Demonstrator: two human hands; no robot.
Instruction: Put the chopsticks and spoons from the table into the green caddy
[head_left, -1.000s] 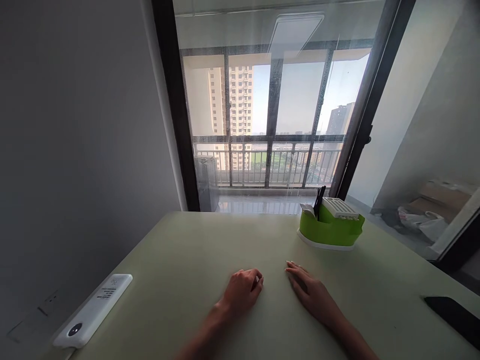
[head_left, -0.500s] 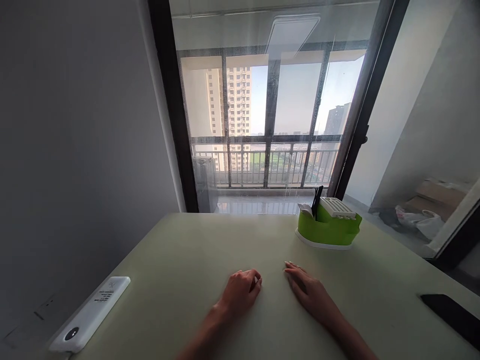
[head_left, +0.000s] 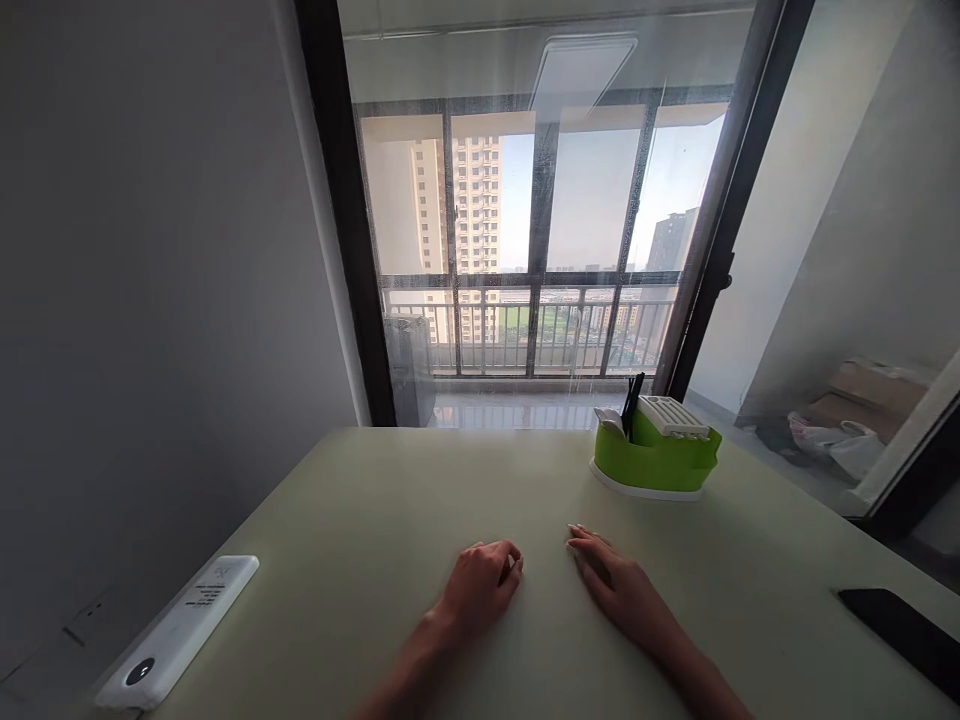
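Observation:
My left hand (head_left: 484,585) rests on the pale green tabletop (head_left: 420,480), its fingers curled loosely inward with the thumb near the index finger. A small gap shows between them, and nothing is visible inside. To its right, my right hand (head_left: 611,580) lies palm down with the fingers stretched out on the table, holding nothing. The two hands are apart, with bare table between them. Beyond the right hand stands a bright green holder (head_left: 652,465) with a white base, a white slotted top and black sticks upright in it.
A long white device with a dark round button (head_left: 180,630) lies at the left table edge. On the right is a black flat object (head_left: 900,630), partly cut off. Behind the table is a dark-framed glass door (head_left: 360,300); bags and boxes (head_left: 847,430) sit at far right.

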